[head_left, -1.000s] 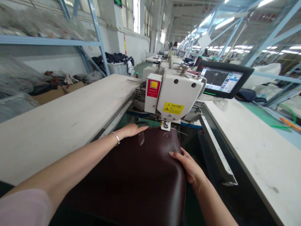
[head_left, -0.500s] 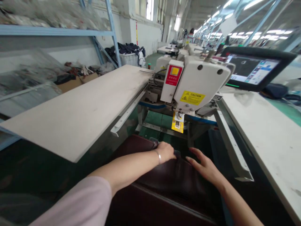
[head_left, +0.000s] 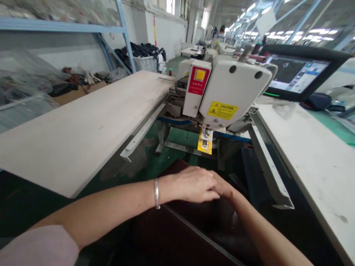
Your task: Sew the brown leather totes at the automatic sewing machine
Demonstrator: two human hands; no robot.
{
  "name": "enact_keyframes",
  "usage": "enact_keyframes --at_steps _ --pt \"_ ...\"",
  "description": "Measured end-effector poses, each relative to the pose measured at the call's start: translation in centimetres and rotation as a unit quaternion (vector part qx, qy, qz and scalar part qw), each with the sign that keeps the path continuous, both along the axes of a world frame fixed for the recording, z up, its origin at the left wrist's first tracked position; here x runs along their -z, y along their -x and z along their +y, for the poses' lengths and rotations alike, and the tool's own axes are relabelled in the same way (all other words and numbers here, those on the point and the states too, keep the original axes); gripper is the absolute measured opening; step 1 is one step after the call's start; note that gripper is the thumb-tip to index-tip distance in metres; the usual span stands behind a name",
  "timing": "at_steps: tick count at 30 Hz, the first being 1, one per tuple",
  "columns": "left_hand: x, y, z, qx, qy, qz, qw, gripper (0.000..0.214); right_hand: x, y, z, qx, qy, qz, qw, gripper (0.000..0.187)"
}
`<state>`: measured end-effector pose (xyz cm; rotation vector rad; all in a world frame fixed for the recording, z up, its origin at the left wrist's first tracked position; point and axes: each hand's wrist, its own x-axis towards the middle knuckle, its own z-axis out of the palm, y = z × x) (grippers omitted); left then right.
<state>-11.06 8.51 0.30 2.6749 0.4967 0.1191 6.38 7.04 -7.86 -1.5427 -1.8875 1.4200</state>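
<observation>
Dark maroon leather piece (head_left: 194,231), smooth and crossed by a long pale seam or zipper line, lies low in front of me in the head view. My left hand (head_left: 195,184), with a silver bangle at the wrist, is closed on its upper part, fingers curled and thumb showing below. Against those fingers, partly covered by them, is my right hand (head_left: 224,187); its fingertips are hidden, so its grip does not show. Beyond both hands stands a white industrial sewing machine head (head_left: 233,88), with a yellow card (head_left: 205,146) hanging under it.
White tabletops flank me at left (head_left: 91,122) and right (head_left: 307,147). Metal rails (head_left: 144,133) run along the opening between them. A monitor (head_left: 298,74) stands at the right. Shelving (head_left: 61,25) with plastic-wrapped goods is at the left.
My right hand has moved left to meet my left hand, which now overlaps it. The leather piece has shifted and folded under them. The camera view has moved slightly.
</observation>
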Motion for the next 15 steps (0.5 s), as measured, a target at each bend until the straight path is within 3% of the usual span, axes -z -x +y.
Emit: enact_keyframes --at_steps 2,4,8,10,12,15 --pt "-1.9 1.2 3.1 -0.035 0.016 0.005 0.999 0.033 -2.2 -0.1 -0.9 0.006 -0.016 0.040 0.999 0.035" --pt "-3.2 1.6 6.2 -0.022 0.107 0.073 0.991 0.037 -5.0 0.1 -1.4 0.007 -0.024 0.065 0.998 0.035" --pt "-4.8 2.4 10.6 0.019 0.321 0.262 0.910 0.042 -9.3 -0.5 -1.7 -0.007 -0.011 0.060 0.998 0.037" --pt "-5.4 3.4 11.9 0.003 0.368 0.239 0.899 0.042 -9.7 -1.6 -1.6 0.001 -0.018 0.044 0.999 0.041" --pt "-5.6 4.6 12.8 -0.020 0.377 0.150 0.914 0.039 -8.8 -2.9 -1.5 0.037 -0.035 0.019 0.999 0.046" --pt "-4.4 5.9 13.6 -0.055 0.441 0.053 0.894 0.035 -6.6 -4.4 -1.5 0.130 -0.046 0.023 0.990 0.053"
